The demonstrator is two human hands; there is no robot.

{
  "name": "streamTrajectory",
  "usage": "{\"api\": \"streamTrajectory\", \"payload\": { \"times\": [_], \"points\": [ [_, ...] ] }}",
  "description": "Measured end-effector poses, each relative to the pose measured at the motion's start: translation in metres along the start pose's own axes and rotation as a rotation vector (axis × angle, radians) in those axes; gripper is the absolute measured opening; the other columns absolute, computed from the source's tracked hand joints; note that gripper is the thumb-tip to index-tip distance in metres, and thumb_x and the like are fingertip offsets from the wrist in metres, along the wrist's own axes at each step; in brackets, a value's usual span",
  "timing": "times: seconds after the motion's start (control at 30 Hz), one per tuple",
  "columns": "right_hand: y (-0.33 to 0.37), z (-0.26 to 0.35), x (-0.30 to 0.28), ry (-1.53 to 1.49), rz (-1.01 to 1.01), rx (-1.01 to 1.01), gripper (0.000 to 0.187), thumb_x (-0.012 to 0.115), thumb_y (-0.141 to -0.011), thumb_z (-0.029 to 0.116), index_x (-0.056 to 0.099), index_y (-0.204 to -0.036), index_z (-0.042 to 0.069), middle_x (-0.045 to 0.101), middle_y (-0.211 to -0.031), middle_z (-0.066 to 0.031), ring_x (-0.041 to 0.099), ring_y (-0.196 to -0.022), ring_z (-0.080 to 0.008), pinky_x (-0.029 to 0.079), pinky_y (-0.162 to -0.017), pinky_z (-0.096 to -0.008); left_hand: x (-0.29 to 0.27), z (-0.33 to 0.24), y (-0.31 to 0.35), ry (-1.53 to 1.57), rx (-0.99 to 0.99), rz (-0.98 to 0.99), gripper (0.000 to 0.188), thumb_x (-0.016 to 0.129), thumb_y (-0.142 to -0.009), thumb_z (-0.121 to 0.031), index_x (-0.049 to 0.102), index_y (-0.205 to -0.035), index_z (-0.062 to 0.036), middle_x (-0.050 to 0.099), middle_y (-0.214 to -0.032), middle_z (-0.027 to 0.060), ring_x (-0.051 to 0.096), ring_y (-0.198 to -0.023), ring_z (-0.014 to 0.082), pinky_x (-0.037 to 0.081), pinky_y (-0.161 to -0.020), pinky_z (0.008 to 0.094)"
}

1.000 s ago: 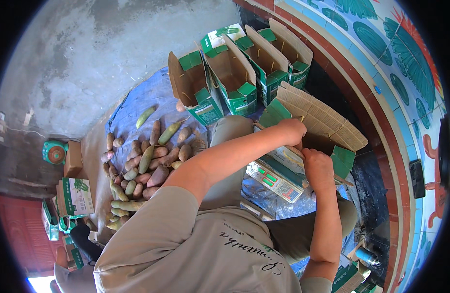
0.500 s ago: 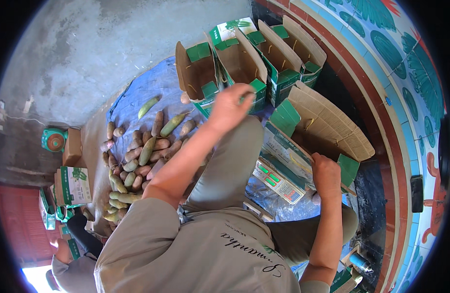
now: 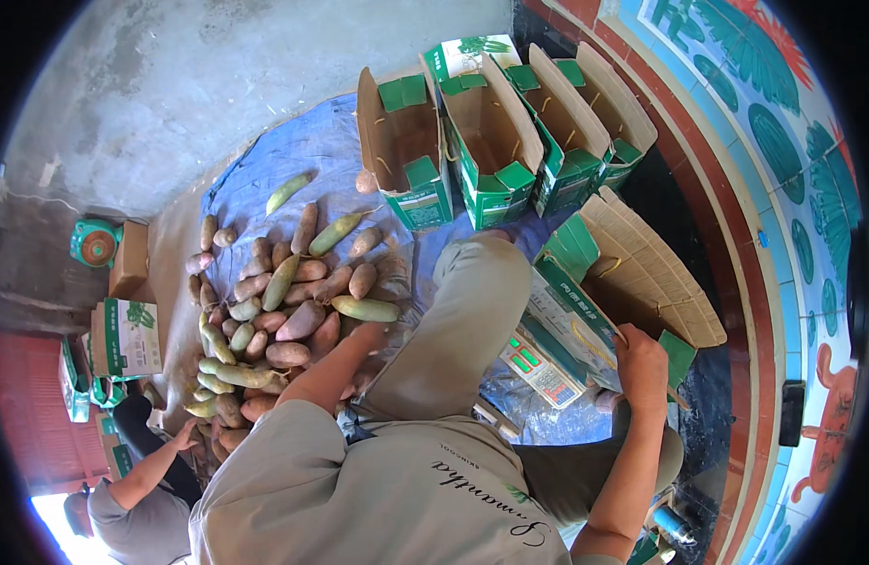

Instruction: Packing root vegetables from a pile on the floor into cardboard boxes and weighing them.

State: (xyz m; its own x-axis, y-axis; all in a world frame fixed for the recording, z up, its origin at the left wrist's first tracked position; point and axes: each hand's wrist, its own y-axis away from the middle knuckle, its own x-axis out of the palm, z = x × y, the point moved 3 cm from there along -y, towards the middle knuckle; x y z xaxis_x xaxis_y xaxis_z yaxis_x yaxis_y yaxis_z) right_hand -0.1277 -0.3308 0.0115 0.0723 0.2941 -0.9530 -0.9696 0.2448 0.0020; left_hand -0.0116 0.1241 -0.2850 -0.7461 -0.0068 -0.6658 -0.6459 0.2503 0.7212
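My right hand is closed on the near edge of an open green-and-white cardboard box. This box rests on a digital scale with lit green displays, just right of my knee. My left hand reaches low over a pile of long root vegetables, reddish-brown and green. Its fingers are blurred and partly hidden, so their grip does not show. Closest to it are a green root and a pinkish one.
Several open boxes stand in a row at the back. The pile lies on a blue tarp. Farther left are a teal fan-like device, more boxes and another person reaching toward the pile. A tiled ledge curves along the right.
My left hand has swung from near the back boxes down to the pile. My right hand keeps its hold on the box. The other person's arm has stretched toward the roots.
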Motion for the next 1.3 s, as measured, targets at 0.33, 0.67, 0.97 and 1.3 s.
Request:
{"api": "streamTrajectory", "payload": {
  "times": [0.33, 0.67, 0.97, 1.3],
  "points": [
    [-0.002, 0.003, -0.003, -0.039, -0.006, 0.008, 0.009, 0.059, -0.081, 0.009, 0.060, -0.088, 0.004, 0.061, -0.080, -0.0189, 0.059, -0.077, -0.0380, 0.046, -0.066, -0.0426, 0.056, -0.006, 0.020, -0.136, -0.018, 0.201, 0.050, 0.058, -0.079, -0.024, 0.049, -0.127, -0.0138, 0.046, -0.127, 0.0184, 0.048, -0.117, 0.0350, 0.042, -0.093, 0.0441],
    [-0.010, -0.002, 0.000, -0.094, 0.044, 0.061, 0.015, 0.057, -0.084, 0.009, 0.060, -0.097, 0.003, 0.062, -0.083, -0.0201, 0.060, -0.077, -0.0381, 0.046, -0.067, -0.0401, 0.047, -0.024, 0.050, -0.355, 0.063, 0.342, 0.046, 0.055, -0.080, -0.020, 0.049, -0.125, -0.0138, 0.046, -0.126, 0.0161, 0.045, -0.120, 0.0321, 0.040, -0.094, 0.0425],
    [-0.015, -0.008, 0.004, -0.058, 0.077, 0.094, 0.018, 0.054, -0.088, 0.010, 0.059, -0.103, 0.002, 0.062, -0.085, -0.0197, 0.060, -0.079, -0.0351, 0.046, -0.071, -0.0371, 0.032, 0.011, 0.035, -0.306, -0.136, -0.106, 0.039, 0.059, -0.078, -0.019, 0.053, -0.116, -0.0136, 0.044, -0.125, 0.0101, 0.042, -0.119, 0.0263, 0.039, -0.093, 0.0409],
    [-0.019, -0.008, 0.007, -0.075, 0.091, 0.110, 0.020, 0.054, -0.089, 0.011, 0.058, -0.105, 0.000, 0.062, -0.086, -0.0204, 0.059, -0.078, -0.0346, 0.046, -0.071, -0.0358, 0.035, 0.049, -0.005, -0.051, -0.361, -0.276, 0.045, 0.052, -0.084, -0.012, 0.042, -0.128, -0.0145, 0.041, -0.129, 0.0088, 0.043, -0.119, 0.0257, 0.044, -0.089, 0.0405]
  ]
}}
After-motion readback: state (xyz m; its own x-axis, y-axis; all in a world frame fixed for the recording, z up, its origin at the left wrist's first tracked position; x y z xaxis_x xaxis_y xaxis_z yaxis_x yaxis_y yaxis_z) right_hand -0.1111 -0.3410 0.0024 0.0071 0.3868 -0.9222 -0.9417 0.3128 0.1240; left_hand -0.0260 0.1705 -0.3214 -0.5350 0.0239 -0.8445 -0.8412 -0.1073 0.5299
